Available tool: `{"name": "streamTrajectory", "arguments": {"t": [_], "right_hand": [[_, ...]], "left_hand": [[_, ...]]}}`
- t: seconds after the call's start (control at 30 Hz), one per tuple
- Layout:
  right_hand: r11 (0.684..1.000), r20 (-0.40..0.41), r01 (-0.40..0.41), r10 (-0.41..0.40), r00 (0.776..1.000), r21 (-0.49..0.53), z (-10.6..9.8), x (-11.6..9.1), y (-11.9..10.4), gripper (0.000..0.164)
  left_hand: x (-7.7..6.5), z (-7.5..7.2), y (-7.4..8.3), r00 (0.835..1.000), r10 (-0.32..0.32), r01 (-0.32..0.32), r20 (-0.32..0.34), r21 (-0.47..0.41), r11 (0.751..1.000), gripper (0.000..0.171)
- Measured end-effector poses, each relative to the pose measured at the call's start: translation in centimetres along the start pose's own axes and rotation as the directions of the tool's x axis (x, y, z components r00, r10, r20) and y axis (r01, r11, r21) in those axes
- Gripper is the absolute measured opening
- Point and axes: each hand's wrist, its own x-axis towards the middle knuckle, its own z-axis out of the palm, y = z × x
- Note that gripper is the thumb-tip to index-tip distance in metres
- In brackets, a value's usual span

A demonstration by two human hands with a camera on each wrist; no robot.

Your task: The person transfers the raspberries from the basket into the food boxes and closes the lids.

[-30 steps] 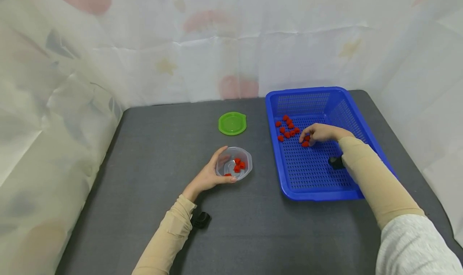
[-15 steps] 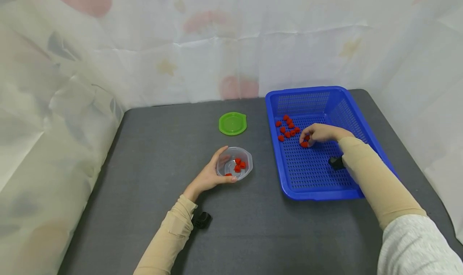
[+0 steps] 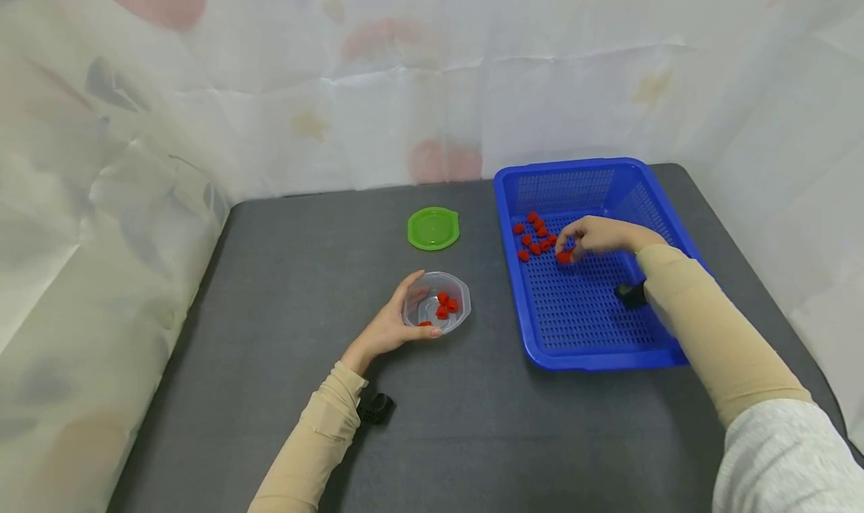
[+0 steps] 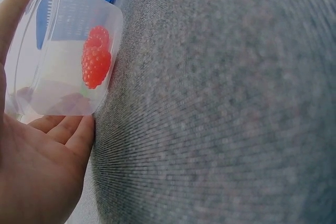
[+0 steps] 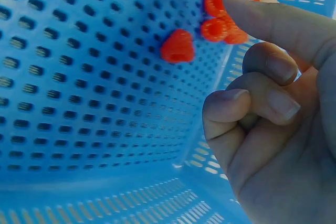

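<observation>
Cup (image 3: pixel 459 292), clear and mouth up, sits within the left hand (image 3: pixel 388 331), whose thumb lies along the near side while the fingers curve round behind. A few red raspberries (image 3: pixel 442 312) lie at the bottom of it; whether its base touches the grey table (image 3: pixel 472 438) does not show. To the right comes the blue basket (image 3: pixel 607 361), its left wall (image 3: pixel 516 273) standing between the two hands. Over its mesh floor, the right hand (image 3: pixel 602 235) pinches a single raspberry (image 3: pixel 564 257) between thumb and fingertip; whether that fruit is clear of the mesh, I cannot tell. The relation to watch, I judge: from this pinch, the cup lies leftward and nearer the person, across the left wall. Loose raspberries (image 3: pixel 535 248) lie near the pinch, to its left and mostly a little farther off. Farther back, beyond the cup and apart from it, lies the green lid (image 3: pixel 433 229).
</observation>
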Motion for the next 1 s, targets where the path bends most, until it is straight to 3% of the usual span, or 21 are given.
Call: {"name": "streamTrajectory", "arguments": {"t": [0.3,0.47,0.63,0.87,1.0], "right_hand": [[1.0,-0.042,0.0,0.0,0.999,0.003,-1.0,-0.5,-1.9,0.032],[1.0,-0.044,0.017,-0.017,0.999,0.003,-1.2,-0.6,-3.2,0.03],[0.999,-0.055,0.048,-0.048,0.997,-0.008,-1.5,-0.9,-4.7,0.027],[0.994,-0.056,0.106,-0.108,0.993,-0.039,-1.7,-0.6,-6.8,0.026],[0.987,-0.054,0.158,-0.16,0.986,-0.041,-1.5,-0.3,-8.0,0.025]], "left_hand": [[1.0,0.3,-2.7,0.999,0.011,-0.01,-0.031,0.005,1.0,0.102],[1.1,0.3,-3.0,0.999,0.011,-0.011,-0.04,0.011,1.0,0.102],[1.0,0.2,-2.5,1.0,0.002,-0.002,-0.025,0.0,1.0,0.102],[0.1,0.0,0.2,1.0,-0.003,0.003,-0.006,0.001,1.0,0.099],[0.0,0.1,0.4,1.0,-0.003,0.003,-0.006,-0.001,1.0,0.098]]}}
